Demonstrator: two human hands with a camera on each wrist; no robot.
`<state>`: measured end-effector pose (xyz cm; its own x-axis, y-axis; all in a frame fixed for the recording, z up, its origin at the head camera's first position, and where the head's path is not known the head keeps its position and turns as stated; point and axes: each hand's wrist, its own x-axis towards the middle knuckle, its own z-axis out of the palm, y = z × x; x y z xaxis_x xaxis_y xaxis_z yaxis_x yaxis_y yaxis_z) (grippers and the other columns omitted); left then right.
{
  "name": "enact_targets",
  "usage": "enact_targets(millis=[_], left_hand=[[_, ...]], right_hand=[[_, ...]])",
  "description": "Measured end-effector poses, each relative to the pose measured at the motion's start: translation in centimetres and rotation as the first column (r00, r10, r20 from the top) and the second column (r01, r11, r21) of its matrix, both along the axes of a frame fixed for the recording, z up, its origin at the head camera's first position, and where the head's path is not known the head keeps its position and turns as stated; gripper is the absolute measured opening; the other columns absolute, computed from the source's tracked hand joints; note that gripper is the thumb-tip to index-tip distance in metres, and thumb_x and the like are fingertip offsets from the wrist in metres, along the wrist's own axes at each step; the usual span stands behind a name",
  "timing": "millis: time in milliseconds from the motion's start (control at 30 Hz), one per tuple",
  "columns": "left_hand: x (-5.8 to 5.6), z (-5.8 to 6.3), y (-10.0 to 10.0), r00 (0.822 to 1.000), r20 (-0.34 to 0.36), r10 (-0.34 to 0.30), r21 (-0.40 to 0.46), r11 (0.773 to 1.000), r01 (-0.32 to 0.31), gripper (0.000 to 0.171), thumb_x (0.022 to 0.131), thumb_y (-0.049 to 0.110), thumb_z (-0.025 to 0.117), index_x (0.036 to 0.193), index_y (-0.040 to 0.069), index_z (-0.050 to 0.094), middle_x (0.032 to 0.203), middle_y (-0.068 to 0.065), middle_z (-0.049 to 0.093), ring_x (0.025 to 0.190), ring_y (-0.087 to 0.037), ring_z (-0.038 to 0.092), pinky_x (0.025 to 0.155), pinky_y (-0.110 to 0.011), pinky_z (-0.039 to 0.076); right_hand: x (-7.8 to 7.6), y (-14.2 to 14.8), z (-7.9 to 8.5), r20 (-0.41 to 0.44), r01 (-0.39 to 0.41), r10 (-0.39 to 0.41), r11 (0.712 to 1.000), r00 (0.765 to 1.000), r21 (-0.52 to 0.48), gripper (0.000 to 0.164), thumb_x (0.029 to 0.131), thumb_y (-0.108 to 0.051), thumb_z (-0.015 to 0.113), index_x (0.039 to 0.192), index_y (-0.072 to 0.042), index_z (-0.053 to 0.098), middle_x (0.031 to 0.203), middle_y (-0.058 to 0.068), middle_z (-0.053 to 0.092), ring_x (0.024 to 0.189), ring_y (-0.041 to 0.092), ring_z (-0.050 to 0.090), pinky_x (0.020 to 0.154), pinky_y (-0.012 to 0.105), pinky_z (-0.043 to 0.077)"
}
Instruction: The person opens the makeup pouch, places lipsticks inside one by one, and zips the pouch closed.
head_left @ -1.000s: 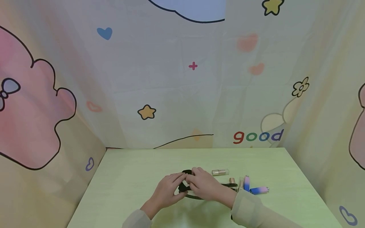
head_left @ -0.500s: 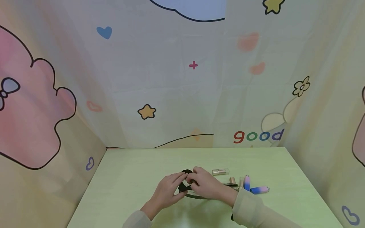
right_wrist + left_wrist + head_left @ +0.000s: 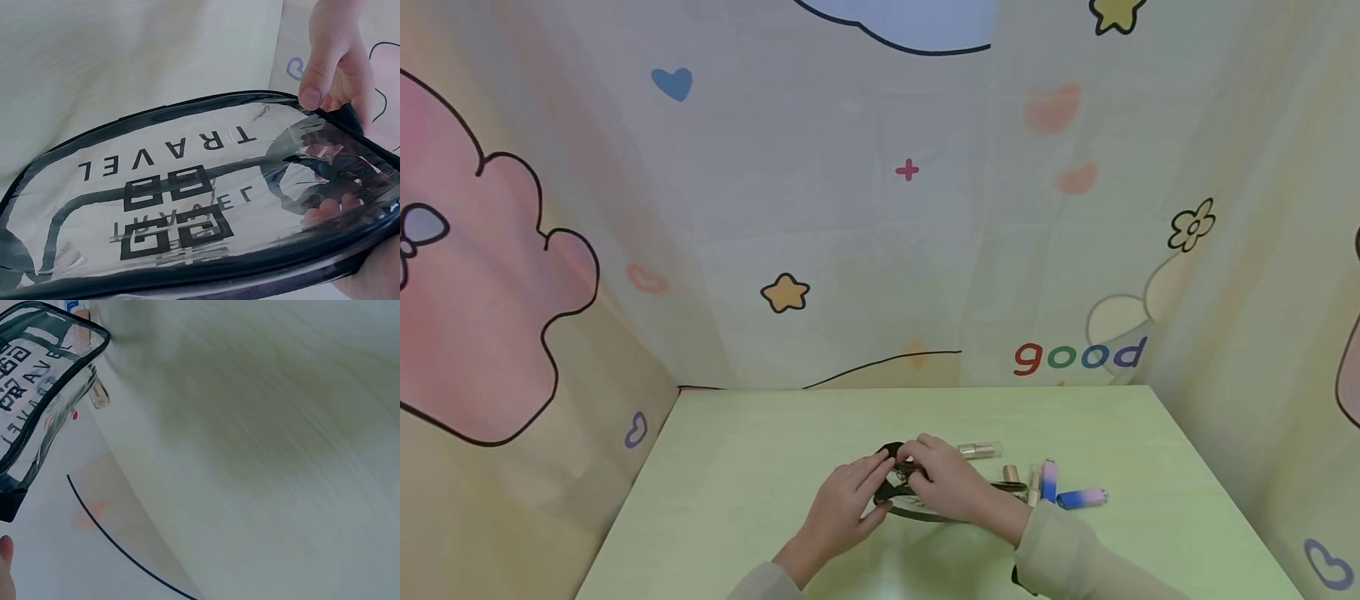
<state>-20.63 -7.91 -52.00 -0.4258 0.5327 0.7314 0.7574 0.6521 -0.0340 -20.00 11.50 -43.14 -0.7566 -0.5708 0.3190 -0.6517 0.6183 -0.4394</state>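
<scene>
A clear plastic travel pouch [image 3: 169, 187] with black trim and "TRAVEL" lettering stands on the table, mostly covered by the hands in the head view. My left hand [image 3: 842, 504] holds its left end, thumb on the near side and fingers on the far side. At the upper edge by that same end, the curled fingers of my right hand [image 3: 951, 479] grip the pouch. Some fingertips [image 3: 331, 209] show through the plastic in the right wrist view. Whether a zipper pull is between the right fingers is hidden. Only a sliver of finger [image 3: 5, 569] appears in the left wrist view.
Behind the right hand lies a clear-capped lipstick tube [image 3: 980, 451]. To the right are a small copper-coloured cap or tube [image 3: 1011, 474], a slim clear tube [image 3: 1035, 482] and two pink-blue tubes [image 3: 1082, 499]. A printed curtain [image 3: 850, 208] borders the pale green table [image 3: 737, 450].
My right hand has shifted slightly up and to the right along the pouch edge, and more of the black trim shows between the hands. The left hand keeps its hold, nearly still.
</scene>
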Motion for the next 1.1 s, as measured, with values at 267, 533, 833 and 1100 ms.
enact_targets(millis=[267, 533, 833, 1100], left_hand=[[0.2, 0.3, 0.5, 0.999, -0.046, -0.012, 0.037, 0.999, 0.014, 0.041, 0.074, 0.023, 0.066, 0.113, 0.011, 0.058, 0.114, -0.005, 0.059, 0.098, -0.017, 0.058, 0.077, -0.029, 0.048], [0.2, 0.5, 0.8, 0.996, -0.085, -0.016, 0.061, 0.998, 0.021, 0.017, 0.075, 0.017, 0.063, 0.092, 0.012, 0.061, 0.109, -0.005, 0.062, 0.092, -0.017, 0.061, 0.077, -0.029, 0.049], [0.1, 0.5, 1.1, 0.995, -0.096, -0.037, 0.080, 0.996, 0.044, 0.014, 0.088, 0.020, 0.051, 0.085, 0.011, 0.061, 0.111, -0.006, 0.063, 0.091, -0.016, 0.062, 0.074, -0.028, 0.049], [0.1, 0.7, 1.5, 0.993, -0.119, -0.016, 0.055, 0.998, 0.022, 0.021, 0.092, 0.019, 0.042, 0.083, 0.010, 0.059, 0.110, -0.005, 0.064, 0.090, -0.014, 0.063, 0.068, -0.024, 0.047]], right_hand=[[0.0, 0.3, 0.1, -0.004, 0.011, -0.011, 0.999, 1.000, -0.030, 0.019, 0.078, -0.003, 0.049, 0.093, -0.010, 0.059, 0.075, -0.004, 0.049, 0.062, 0.004, 0.039, 0.055, 0.016, 0.037], [0.1, 0.5, 0.0, 0.004, 0.018, -0.018, 0.999, 1.000, -0.050, 0.020, 0.078, -0.002, 0.048, 0.093, -0.009, 0.059, 0.078, -0.001, 0.052, 0.065, 0.005, 0.041, 0.057, 0.017, 0.038], [-0.3, 0.8, -0.1, 0.019, 0.019, -0.018, 0.998, 1.000, -0.063, 0.019, 0.079, -0.002, 0.048, 0.092, -0.010, 0.059, 0.078, -0.001, 0.051, 0.064, 0.004, 0.041, 0.056, 0.017, 0.038], [-0.4, 1.4, 0.1, -0.049, 0.006, -0.007, 1.000, 0.999, -0.019, 0.022, 0.080, -0.004, 0.048, 0.091, -0.011, 0.065, 0.077, -0.005, 0.048, 0.062, 0.003, 0.036, 0.055, 0.015, 0.034]])
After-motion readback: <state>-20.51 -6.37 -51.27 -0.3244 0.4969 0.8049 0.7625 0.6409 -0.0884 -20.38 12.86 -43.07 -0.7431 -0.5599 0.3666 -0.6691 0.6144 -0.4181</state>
